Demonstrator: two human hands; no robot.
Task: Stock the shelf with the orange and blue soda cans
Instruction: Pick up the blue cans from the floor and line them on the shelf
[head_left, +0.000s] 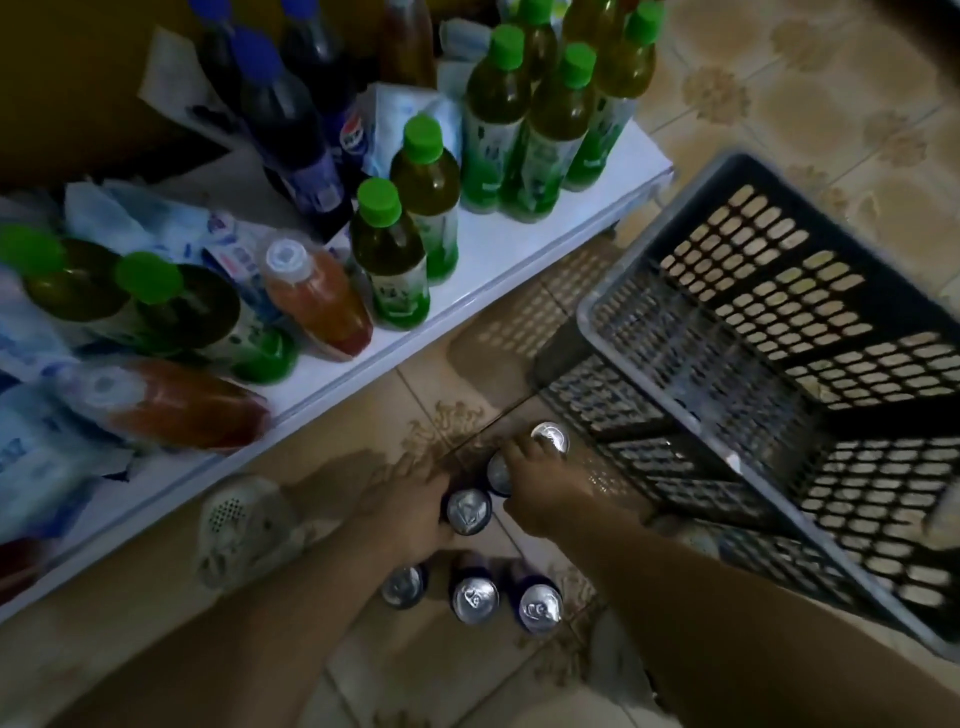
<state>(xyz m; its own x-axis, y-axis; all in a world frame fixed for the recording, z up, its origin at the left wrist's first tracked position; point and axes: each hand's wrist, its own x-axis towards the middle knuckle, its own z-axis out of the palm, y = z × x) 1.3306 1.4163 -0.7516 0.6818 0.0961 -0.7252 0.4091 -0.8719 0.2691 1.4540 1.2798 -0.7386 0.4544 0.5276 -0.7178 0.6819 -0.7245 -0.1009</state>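
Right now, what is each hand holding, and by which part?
The left hand grips one can round its side; the right hand holds a second can by its top rim.

My left hand (415, 514) curls round the side of a can (469, 512) standing on the tiled floor (363, 415). My right hand (545, 499) straddles the next can (496, 472), thumb on one side, fingers reaching a third can (551, 438). Three more cans (474, 599) stand in a row nearer me. A dark basket (587, 322) sits just right; the white shelf (519, 249) at left holds green-capped bottles (387, 249).
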